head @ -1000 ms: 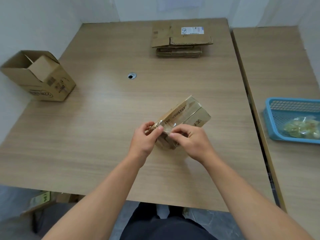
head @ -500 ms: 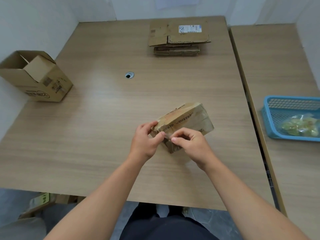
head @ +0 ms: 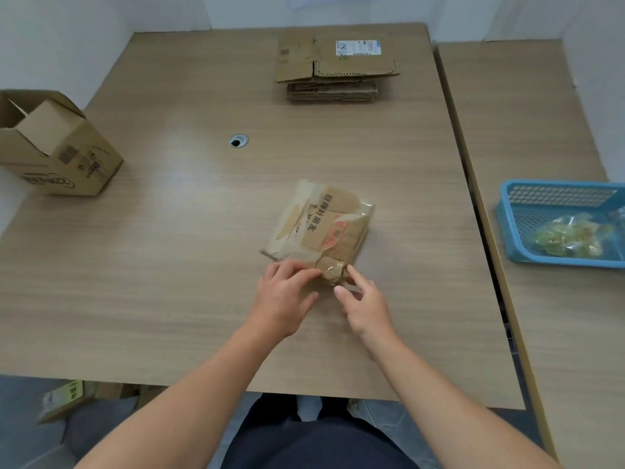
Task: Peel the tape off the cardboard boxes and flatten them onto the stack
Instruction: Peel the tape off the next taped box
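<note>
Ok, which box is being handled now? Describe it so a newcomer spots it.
On the wooden table, look where the left hand and right hand meet. There lies the small box wrapped in glossy tape with printed characters, unlike the open box at left and the flattened stack at the far edge.

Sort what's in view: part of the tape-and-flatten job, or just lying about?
Job: taped box, left hand and right hand at its near edge, flattened cardboard stack, open box at the left.
Lying about: blue basket, plastic bag inside it, cable hole in the table.
</note>
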